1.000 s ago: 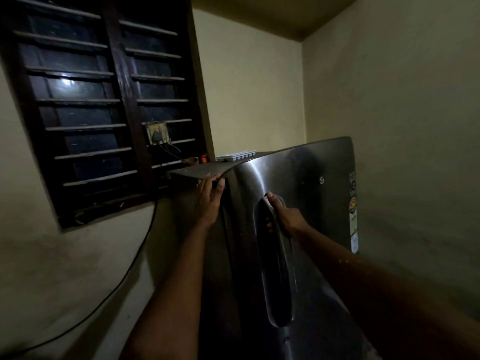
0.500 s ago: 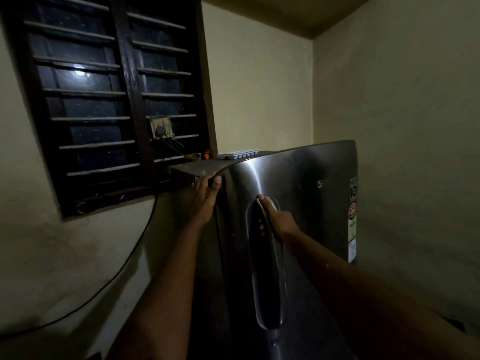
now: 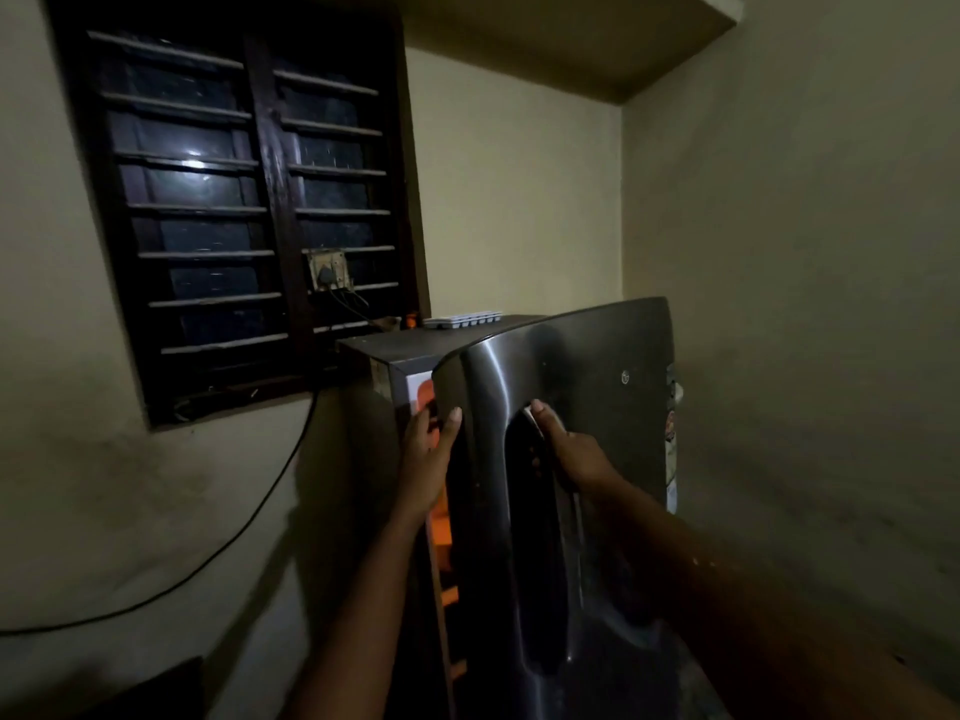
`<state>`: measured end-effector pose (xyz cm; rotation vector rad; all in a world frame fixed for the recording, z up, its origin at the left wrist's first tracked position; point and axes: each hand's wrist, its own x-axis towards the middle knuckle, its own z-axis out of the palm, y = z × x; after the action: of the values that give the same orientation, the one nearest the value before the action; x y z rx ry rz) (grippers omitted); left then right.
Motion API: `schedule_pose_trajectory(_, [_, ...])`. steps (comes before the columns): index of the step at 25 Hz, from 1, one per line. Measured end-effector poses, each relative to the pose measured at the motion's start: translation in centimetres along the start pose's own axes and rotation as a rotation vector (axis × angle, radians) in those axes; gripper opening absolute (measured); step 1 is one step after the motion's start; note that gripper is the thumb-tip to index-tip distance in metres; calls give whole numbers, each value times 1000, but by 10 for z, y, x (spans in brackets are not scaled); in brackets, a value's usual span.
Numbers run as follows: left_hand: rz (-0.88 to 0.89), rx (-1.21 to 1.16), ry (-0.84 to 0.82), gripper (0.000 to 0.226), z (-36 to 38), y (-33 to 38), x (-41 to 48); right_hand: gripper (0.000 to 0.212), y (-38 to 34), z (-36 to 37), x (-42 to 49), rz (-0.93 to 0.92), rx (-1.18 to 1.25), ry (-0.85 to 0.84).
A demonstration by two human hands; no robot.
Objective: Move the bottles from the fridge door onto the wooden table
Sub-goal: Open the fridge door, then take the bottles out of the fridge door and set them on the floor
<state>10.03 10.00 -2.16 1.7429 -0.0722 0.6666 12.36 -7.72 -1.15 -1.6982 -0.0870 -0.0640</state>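
At the room corner beside the dark barred window (image 3: 249,210), the brushed-steel fridge door (image 3: 597,387) stands ajar, with a narrow orange-lit gap along its left edge. Left hand (image 3: 428,449) grips that edge, thumb on the front, fingers behind. Right hand (image 3: 569,452) is curled into the recessed vertical handle (image 3: 540,563). The door's inner side is hidden. White ice tray (image 3: 462,320) sits on the fridge top (image 3: 395,348).
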Motion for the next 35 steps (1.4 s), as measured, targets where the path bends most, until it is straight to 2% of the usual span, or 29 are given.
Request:
schedule_pose_trajectory(2, [-90,-20,84,44,28,4,-40,63,3,-21,-16,-42,-37,28])
schedule_pose_trajectory(4, [-106,-57,188,37,52,17,-69,47,14,-44,-36,-95,7,31])
schedule_pose_trajectory(6, [-89,-125,213,33,74,29,-91,32,29,-71,-58,-168,63,36])
schedule_pose_trajectory(7, [-91,-134,204,38,81,36,-101,32,38,-81,-68,-190,93,43])
schedule_pose_trajectory(10, [-107,-174,172,65,117,47,-132,54,67,-123,-109,-155,132,68])
schedule_pose_trajectory(14, [-48,-251,43,58,174,81,-188,66,93,-171,-155,-234,-26,145])
schedule_pose_trajectory(16, [8,-284,-90,59,199,89,-205,77,99,-189,-161,-260,-121,175])
schedule_pose_trajectory(19, [98,-296,-315,59,242,93,-223,95,116,-223,-160,-275,-186,326])
schedule_pose_trajectory(22, [230,-288,-400,49,283,87,-241,88,128,-263,-154,-187,-158,450])
schedule_pose_trajectory(24, [343,-208,-385,42,308,75,-247,78,132,-292,-147,-112,-136,506])
schedule_pose_trajectory(26, [380,-138,-360,40,332,58,-244,70,136,-320,-136,-40,-91,557])
schedule_pose_trajectory(29, [313,-23,-398,42,369,36,-227,62,143,-361,-119,21,-89,608])
schedule_pose_trajectory(32, [145,222,-618,38,405,4,-204,52,147,-388,-103,52,-9,657])
schedule_pose_trajectory(35, [62,294,-779,31,436,-14,-194,50,150,-409,-86,74,-5,724])
